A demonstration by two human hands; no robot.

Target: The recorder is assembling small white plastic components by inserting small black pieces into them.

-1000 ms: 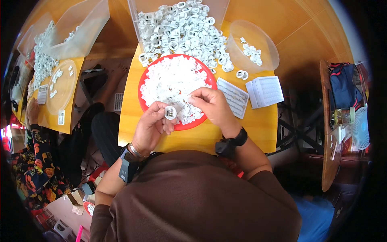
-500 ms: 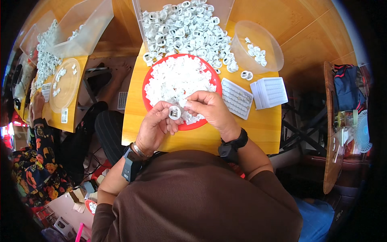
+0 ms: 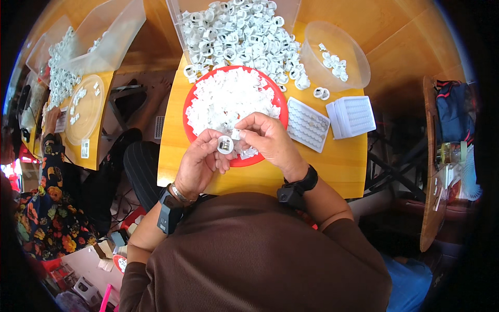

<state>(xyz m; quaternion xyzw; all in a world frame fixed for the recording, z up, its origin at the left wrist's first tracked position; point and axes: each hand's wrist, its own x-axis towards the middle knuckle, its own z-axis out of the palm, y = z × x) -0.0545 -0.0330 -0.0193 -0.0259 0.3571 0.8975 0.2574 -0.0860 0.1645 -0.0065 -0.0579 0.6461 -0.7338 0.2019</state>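
Head view, left hand [image 3: 199, 160] gripping round white dark-centred part [image 3: 225, 144], right hand [image 3: 269, 141] pinching small white piece [image 3: 236, 134]

Yellow table [image 3: 171, 143], red tray [image 3: 283, 101] of white pieces [image 3: 228, 101], translucent tub [image 3: 357, 65], white ridged trays [image 3: 307, 125], round white parts [image 3: 318, 93]

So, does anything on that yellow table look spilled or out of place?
Perhaps: white round parts spread out of the clear bin onto the table, and two strays lie apart near the round tub, so they look spilled. I see no obvious damage.
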